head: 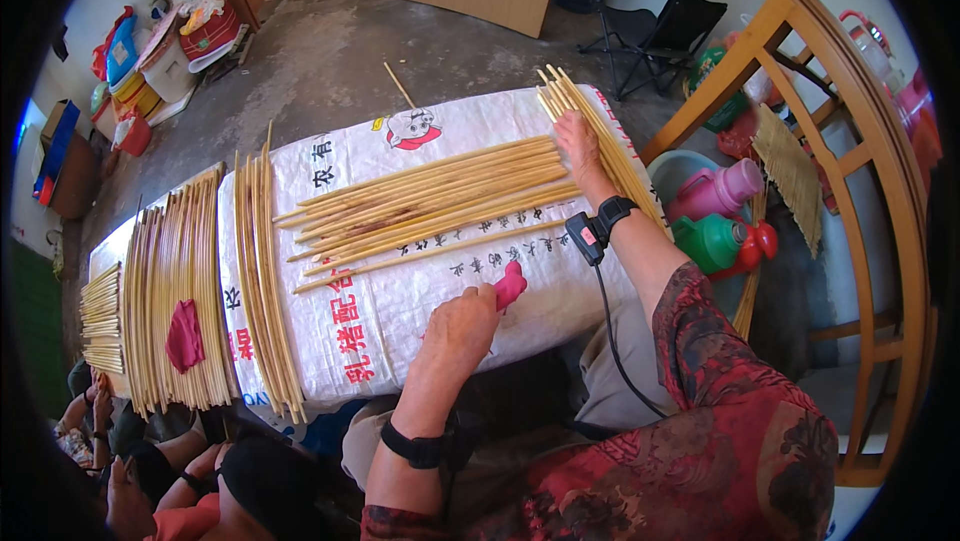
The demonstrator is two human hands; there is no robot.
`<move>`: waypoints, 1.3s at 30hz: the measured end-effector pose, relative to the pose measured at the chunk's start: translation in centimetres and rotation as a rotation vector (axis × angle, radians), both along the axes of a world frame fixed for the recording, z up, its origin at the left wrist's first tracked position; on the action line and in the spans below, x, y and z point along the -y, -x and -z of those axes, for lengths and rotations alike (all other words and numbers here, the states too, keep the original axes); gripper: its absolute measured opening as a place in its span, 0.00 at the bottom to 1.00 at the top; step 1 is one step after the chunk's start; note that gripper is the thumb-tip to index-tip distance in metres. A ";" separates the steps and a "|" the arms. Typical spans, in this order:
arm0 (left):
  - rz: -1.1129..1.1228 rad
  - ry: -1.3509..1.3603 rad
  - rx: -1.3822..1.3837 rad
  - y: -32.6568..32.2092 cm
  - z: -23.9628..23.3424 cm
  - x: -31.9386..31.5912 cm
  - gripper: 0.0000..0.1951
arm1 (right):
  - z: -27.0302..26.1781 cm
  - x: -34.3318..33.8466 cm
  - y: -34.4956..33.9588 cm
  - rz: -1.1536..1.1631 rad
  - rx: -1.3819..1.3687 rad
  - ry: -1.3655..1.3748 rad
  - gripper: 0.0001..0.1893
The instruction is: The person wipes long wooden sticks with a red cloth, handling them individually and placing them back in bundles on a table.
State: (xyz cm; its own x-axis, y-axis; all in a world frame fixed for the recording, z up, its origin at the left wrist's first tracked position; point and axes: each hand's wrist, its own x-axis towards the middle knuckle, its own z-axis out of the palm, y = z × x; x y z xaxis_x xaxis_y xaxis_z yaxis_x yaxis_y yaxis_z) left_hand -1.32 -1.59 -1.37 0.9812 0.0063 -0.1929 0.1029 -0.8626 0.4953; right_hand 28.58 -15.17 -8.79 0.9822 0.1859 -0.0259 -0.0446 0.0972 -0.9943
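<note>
My left hand (461,327) is closed around a bunched pink cloth (511,286) over the near part of a table covered with a white printed woven sack (420,308). My right hand (579,142) rests on a bundle of thin peeled sticks (616,158) at the sack's right side; whether its fingers grip any is not plain. Between the hands and the left side, a row of similar sticks (427,196) lies crosswise, one stick slightly apart at the near side. Another bundle of sticks (262,271) lies lengthwise to the left.
Farther left lie many sticks (150,308) with a red cloth (185,337) on them. Other people sit at the lower left, one in a black cap (270,473). At right stand a wooden frame (847,128) and pink (720,188) and green (705,242) thermos flasks. A folding chair (660,34) stands beyond.
</note>
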 end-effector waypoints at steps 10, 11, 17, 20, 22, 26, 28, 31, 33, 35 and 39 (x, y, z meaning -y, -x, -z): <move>0.004 0.002 0.007 -0.2 0.0 0.1 0.08 | 1.1 -0.4 -1.4 0.027 -0.055 -0.173 0.34; 0.003 -0.010 0.003 -0.2 0.1 0.1 0.08 | 1.3 -0.6 -1.5 0.055 -0.063 -0.185 0.34; 0.025 -0.021 0.023 -0.5 0.7 0.4 0.10 | 1.7 -0.2 -1.9 0.080 -0.055 -0.225 0.32; 0.031 -0.057 0.057 0.0 0.5 0.1 0.07 | 1.2 -1.0 -1.3 0.041 -0.100 -0.205 0.33; 0.054 -0.067 0.095 -0.2 0.4 0.3 0.04 | 1.1 -0.8 -1.3 0.054 -0.093 -0.181 0.32; 0.046 -0.060 0.032 -0.4 0.0 0.5 0.07 | 1.1 -0.8 -1.2 0.073 -0.069 -0.147 0.30; 0.028 -0.048 -0.013 -0.4 -0.1 0.5 0.11 | 1.3 -0.9 -1.3 0.075 -0.058 -0.160 0.30; 0.038 -0.034 -0.008 -0.6 0.2 0.7 0.11 | 1.6 -0.5 -1.6 0.082 -0.035 -0.176 0.29; 0.068 -0.065 0.072 -0.6 0.4 0.8 0.04 | 2.0 -0.5 -1.8 0.078 -0.028 -0.185 0.29; 0.053 -0.026 0.034 -0.6 0.2 0.7 0.06 | 2.4 -0.5 -1.9 0.037 -0.024 -0.222 0.28; 0.038 0.012 0.011 -0.5 -0.1 0.7 0.07 | 2.5 -0.2 -2.3 -0.021 -0.055 -0.222 0.28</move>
